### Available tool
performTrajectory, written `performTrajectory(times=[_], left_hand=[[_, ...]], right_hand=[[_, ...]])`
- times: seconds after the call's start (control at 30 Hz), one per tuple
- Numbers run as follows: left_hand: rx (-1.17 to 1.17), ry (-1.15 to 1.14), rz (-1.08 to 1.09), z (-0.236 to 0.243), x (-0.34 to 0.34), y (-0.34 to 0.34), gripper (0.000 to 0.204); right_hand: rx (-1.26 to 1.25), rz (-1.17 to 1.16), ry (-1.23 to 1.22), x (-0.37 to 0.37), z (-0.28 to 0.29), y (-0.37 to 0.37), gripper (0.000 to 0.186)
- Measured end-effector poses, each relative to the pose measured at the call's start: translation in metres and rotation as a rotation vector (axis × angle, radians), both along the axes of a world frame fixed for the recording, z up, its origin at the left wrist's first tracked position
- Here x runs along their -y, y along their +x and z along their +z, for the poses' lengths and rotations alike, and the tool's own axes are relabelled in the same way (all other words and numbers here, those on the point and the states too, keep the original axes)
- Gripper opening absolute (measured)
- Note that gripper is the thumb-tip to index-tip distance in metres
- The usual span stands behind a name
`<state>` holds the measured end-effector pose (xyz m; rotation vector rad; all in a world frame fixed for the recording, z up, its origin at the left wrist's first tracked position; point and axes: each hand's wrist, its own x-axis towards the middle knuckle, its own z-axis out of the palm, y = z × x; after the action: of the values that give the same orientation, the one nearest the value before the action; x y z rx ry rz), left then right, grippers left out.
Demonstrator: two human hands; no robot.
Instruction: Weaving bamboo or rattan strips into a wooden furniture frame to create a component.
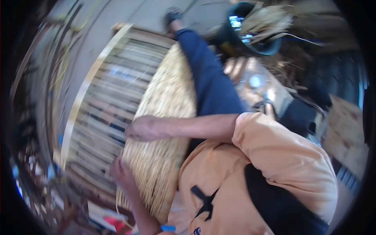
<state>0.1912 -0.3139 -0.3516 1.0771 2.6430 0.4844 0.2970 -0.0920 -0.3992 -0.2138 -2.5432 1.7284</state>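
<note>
A long woven panel of pale, straw-coloured strips [166, 92] lies along my legs, on top of a wooden frame with many slats [90, 125]. My right hand [143, 128] reaches across the panel, its curled fingers at the left edge of the weave. Lower down, my left hand [120, 172] is at the same edge, beside the slats, with its fingers bunched together. Motion blur hides whatever is between the fingers of either hand. Near the lower end of the panel, loose strip ends hang beside my left forearm.
A dark bucket [270, 47] at the far right holds a bundle of dry strips [268, 21]. Closer on the right are a board with shiny items [254, 84] and a wooden sheet [346, 129]. Long poles and strips [55, 74] lie at the left. My outstretched leg [211, 74] borders the panel.
</note>
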Motion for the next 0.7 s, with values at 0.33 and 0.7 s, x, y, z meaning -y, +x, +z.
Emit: performTrajectory(times=[0.33,0.7], left_hand=[[-0.124,0.093,-0.170,-0.007,-0.011,-0.012,0.025],[-0.157,-0.009,-0.240,-0.006,-0.008,-0.010,0.029]], right_hand=[[0.124,-1.662,-0.073,-0.105,0.003,0.349,0.023],[0.669,-1.174,0.723,-0.056,-0.069,0.380,0.013]])
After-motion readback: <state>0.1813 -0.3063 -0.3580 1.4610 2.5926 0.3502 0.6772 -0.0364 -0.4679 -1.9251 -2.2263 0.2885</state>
